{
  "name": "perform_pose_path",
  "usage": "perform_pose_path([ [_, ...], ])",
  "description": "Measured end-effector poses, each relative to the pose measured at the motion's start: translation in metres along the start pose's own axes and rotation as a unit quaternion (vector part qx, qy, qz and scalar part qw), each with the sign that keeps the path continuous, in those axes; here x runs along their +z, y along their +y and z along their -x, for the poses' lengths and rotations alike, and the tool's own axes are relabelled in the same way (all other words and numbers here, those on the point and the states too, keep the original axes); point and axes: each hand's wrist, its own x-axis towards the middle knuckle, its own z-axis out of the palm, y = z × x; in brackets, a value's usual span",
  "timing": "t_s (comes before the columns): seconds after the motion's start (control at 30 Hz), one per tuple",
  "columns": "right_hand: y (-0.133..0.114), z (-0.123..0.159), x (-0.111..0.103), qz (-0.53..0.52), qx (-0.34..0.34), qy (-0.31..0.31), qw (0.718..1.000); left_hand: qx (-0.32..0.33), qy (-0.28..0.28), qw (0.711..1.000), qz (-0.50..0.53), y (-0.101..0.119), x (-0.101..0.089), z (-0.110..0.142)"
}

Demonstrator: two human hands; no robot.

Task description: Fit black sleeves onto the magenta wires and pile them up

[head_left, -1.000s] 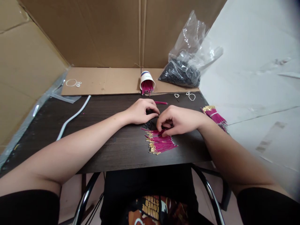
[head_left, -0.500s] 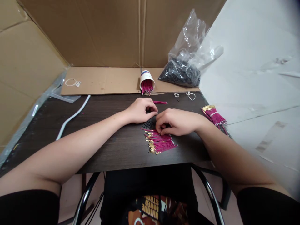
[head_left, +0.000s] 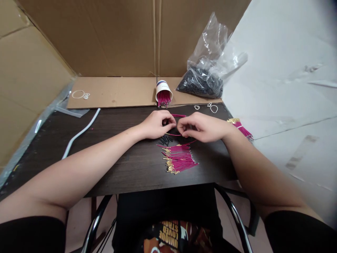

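Note:
Over the dark table my left hand (head_left: 161, 123) is closed in a pinch; what its fingertips hold, if anything, is too small to make out. Facing it, my right hand (head_left: 200, 127) pinches a thin magenta wire (head_left: 173, 134), whose gold end points left, under my left fingertips. Just below lie several short black sleeves (head_left: 165, 140) in a loose heap. Nearer the front edge, a row of magenta wires (head_left: 179, 158) with gold ends to the left lies side by side. Behind my hands are a few more magenta wires (head_left: 179, 115).
A paper cup (head_left: 163, 86) full of magenta wires lies tipped on a cardboard strip (head_left: 126, 91). A clear bag (head_left: 202, 79) of black pieces stands back right. A banded wire bundle (head_left: 242, 129) is at the right edge; rubber bands (head_left: 213, 109) and a pale tube (head_left: 79, 134) lie about.
My right hand has moved up and away from the row of wires, and a magenta wire now shows at its fingertips. The left hand stays nearly in place.

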Motion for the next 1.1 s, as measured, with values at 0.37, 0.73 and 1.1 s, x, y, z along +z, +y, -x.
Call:
perform_pose_path([
  [0.37,0.031,-0.011,0.009,-0.04,0.0,0.187,0.982,-0.023,-0.007,0.996,0.091,-0.001,-0.005,-0.001],
  [0.73,0.031,-0.015,0.016,0.052,0.007,0.213,0.976,-0.052,0.046,0.995,0.076,-0.004,0.0,-0.001],
  [1.1,0.037,-0.021,0.026,0.093,-0.005,0.27,0.958,-0.068,0.07,0.992,0.076,-0.001,0.001,0.001],
])
